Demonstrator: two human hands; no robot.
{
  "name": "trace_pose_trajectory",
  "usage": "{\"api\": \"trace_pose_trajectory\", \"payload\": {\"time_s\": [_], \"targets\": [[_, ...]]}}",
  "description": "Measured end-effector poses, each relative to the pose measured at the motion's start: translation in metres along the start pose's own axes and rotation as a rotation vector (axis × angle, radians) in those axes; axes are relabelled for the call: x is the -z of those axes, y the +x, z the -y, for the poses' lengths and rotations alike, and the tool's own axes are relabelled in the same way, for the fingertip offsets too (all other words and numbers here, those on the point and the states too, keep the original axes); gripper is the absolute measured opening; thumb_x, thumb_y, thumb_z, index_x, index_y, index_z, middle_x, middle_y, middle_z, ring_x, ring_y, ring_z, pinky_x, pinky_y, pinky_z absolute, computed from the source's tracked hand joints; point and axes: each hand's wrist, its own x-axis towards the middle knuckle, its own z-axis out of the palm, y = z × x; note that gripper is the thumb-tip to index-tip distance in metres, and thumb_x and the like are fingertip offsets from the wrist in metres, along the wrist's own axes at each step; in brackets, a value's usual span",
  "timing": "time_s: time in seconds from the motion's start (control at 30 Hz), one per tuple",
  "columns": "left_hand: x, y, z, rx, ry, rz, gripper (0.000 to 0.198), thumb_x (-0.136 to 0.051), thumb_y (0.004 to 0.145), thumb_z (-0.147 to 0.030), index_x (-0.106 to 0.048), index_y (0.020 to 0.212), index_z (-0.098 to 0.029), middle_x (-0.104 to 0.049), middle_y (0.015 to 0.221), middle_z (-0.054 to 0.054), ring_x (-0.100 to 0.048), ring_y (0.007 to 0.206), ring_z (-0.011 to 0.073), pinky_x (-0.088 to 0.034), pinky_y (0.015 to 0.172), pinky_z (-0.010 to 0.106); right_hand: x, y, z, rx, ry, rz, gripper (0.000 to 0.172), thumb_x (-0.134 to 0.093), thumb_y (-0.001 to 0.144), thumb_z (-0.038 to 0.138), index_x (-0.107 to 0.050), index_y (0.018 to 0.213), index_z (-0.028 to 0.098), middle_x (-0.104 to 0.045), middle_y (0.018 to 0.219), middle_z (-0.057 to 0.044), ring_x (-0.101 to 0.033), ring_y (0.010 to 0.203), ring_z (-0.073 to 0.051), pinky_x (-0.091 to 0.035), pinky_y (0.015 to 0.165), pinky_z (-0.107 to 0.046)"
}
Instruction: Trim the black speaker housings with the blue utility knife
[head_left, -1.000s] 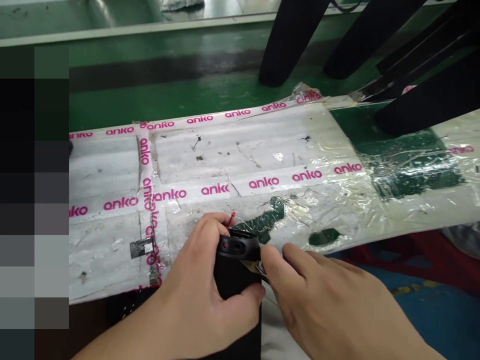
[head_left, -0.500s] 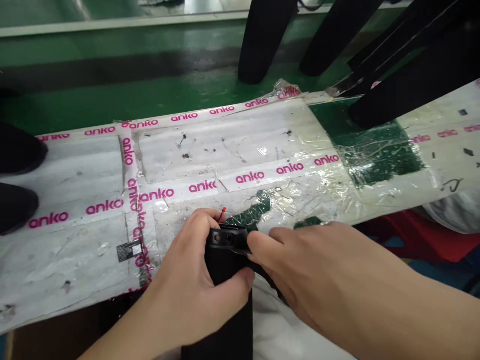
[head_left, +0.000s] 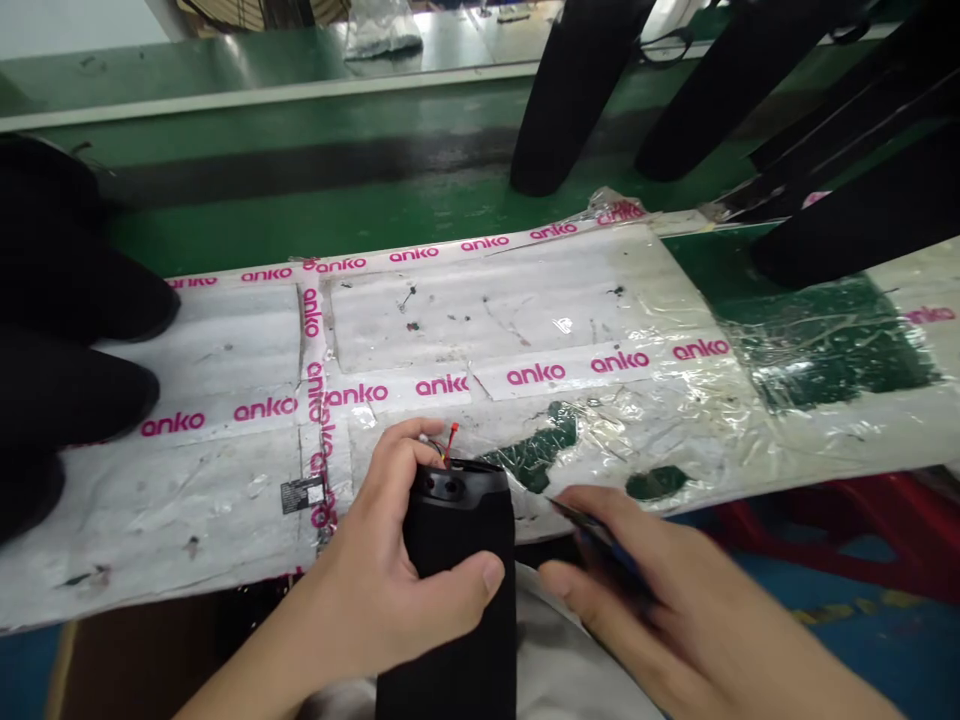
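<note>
My left hand point(head_left: 420, 560) is wrapped round a long black fabric-covered speaker-like body point(head_left: 457, 620), its thumb lying across the front. The upper end of this body has a glossy plastic cap point(head_left: 446, 488) with two round holes. Thin wires with a small red connector point(head_left: 453, 432) stick out behind the cap, near my left fingertips. To the right, apart from the body, my right hand point(head_left: 660, 580) is closed round a dark, slim tool with a pointed tip point(head_left: 600, 540). Motion blur hides what kind of tool it is.
Several similar black bodies lie at the left point(head_left: 90, 300) and lean at the back right point(head_left: 577, 100). The work surface point(head_left: 480, 310) is covered with white sheet, clear film and "anko" tape. A red stool point(head_left: 840, 540) stands below the right edge.
My right hand has drawn away from the cap toward the right and down, with the tool now apart from it. The camera view has shifted, showing more black bodies at left.
</note>
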Motion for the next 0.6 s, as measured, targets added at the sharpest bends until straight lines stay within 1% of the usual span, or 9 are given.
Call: {"api": "trace_pose_trajectory", "payload": {"time_s": [0.07, 0.13, 0.17, 0.23, 0.3, 0.33, 0.4, 0.5, 0.6], "targets": [[0.004, -0.004, 0.001, -0.035, 0.086, -0.042, 0.048, -0.076, 0.086, -0.026, -0.047, 0.123, -0.034, -0.029, 0.158, 0.007, -0.021, 0.159, 0.0375, -0.037, 0.119, 0.055, -0.025, -0.001, 0.006, -0.138, 0.302, 0.026, 0.027, -0.054, 0.109, 0.034, -0.053, 0.136, 0.03, -0.076, 0.109, -0.004, -0.076, 0.088, -0.02, -0.062, 0.064, -0.025], [0.01, -0.009, 0.003, -0.093, 0.149, -0.102, 0.054, -0.071, 0.09, -0.023, -0.045, 0.135, -0.037, -0.022, 0.163, 0.007, -0.011, 0.163, 0.0368, -0.033, 0.123, 0.057, -0.043, 0.0, 0.011, -0.232, 0.563, 0.039, 0.03, -0.059, 0.106, 0.036, -0.054, 0.134, 0.03, -0.073, 0.107, -0.004, -0.074, 0.087, -0.02, -0.062, 0.066, -0.027], [0.014, -0.012, 0.005, -0.13, 0.168, -0.125, 0.056, -0.067, 0.093, -0.022, -0.044, 0.142, -0.039, -0.022, 0.164, 0.006, -0.013, 0.163, 0.0357, -0.033, 0.124, 0.057, -0.049, 0.002, 0.014, -0.264, 0.681, 0.053, 0.031, -0.064, 0.103, 0.04, -0.056, 0.131, 0.03, -0.072, 0.102, -0.002, -0.072, 0.083, -0.02, -0.061, 0.067, -0.028], [0.02, -0.019, 0.008, -0.201, 0.177, -0.138, 0.055, -0.056, 0.1, -0.019, -0.044, 0.148, -0.042, -0.031, 0.163, 0.004, -0.025, 0.159, 0.0324, -0.036, 0.124, 0.052, -0.057, 0.008, 0.022, -0.323, 0.864, 0.09, 0.039, -0.075, 0.094, 0.05, -0.059, 0.123, 0.029, -0.069, 0.091, 0.0, -0.067, 0.075, -0.019, -0.058, 0.064, -0.028], [0.023, -0.028, 0.008, -0.239, 0.156, -0.14, 0.052, -0.044, 0.104, -0.016, -0.049, 0.148, -0.042, -0.044, 0.156, 0.002, -0.037, 0.153, 0.0284, -0.04, 0.124, 0.046, -0.062, 0.014, 0.034, -0.403, 0.963, 0.102, 0.047, -0.083, 0.085, 0.054, -0.06, 0.118, 0.031, -0.066, 0.087, 0.002, -0.063, 0.073, -0.019, -0.055, 0.062, -0.029], [0.024, -0.032, 0.007, -0.227, 0.144, -0.16, 0.054, -0.039, 0.104, -0.013, -0.052, 0.147, -0.043, -0.048, 0.155, 0.0, -0.04, 0.152, 0.0266, -0.041, 0.124, 0.043, -0.063, 0.016, 0.04, -0.443, 0.991, 0.099, 0.049, -0.086, 0.081, 0.053, -0.061, 0.117, 0.031, -0.064, 0.085, 0.002, -0.062, 0.073, -0.019, -0.054, 0.063, -0.029], [0.025, -0.04, 0.003, -0.156, 0.129, -0.221, 0.059, -0.034, 0.103, -0.009, -0.056, 0.145, -0.044, -0.049, 0.157, -0.004, -0.041, 0.153, 0.0245, -0.04, 0.125, 0.041, -0.066, 0.018, 0.051, -0.502, 1.056, 0.086, 0.048, -0.087, 0.079, 0.048, -0.061, 0.117, 0.033, -0.06, 0.084, 0.003, -0.061, 0.074, -0.018, -0.053, 0.064, -0.03], [0.025, -0.047, 0.001, -0.092, 0.16, -0.27, 0.052, -0.043, 0.105, -0.016, -0.055, 0.147, -0.044, -0.046, 0.163, -0.005, -0.038, 0.157, 0.0264, -0.035, 0.129, 0.042, -0.069, 0.02, 0.061, -0.475, 1.129, 0.103, 0.041, -0.081, 0.083, 0.042, -0.059, 0.116, 0.035, -0.056, 0.08, 0.006, -0.058, 0.07, -0.016, -0.05, 0.064, -0.029], [0.028, -0.048, 0.006, -0.142, 0.199, -0.23, 0.049, -0.052, 0.107, -0.03, -0.048, 0.153, -0.046, -0.044, 0.165, -0.003, -0.035, 0.159, 0.028, -0.036, 0.129, 0.042, -0.072, 0.021, 0.065, -0.379, 1.115, 0.096, 0.036, -0.077, 0.086, 0.039, -0.058, 0.116, 0.034, -0.055, 0.075, 0.008, -0.054, 0.065, -0.014, -0.047, 0.065, -0.028]]}}
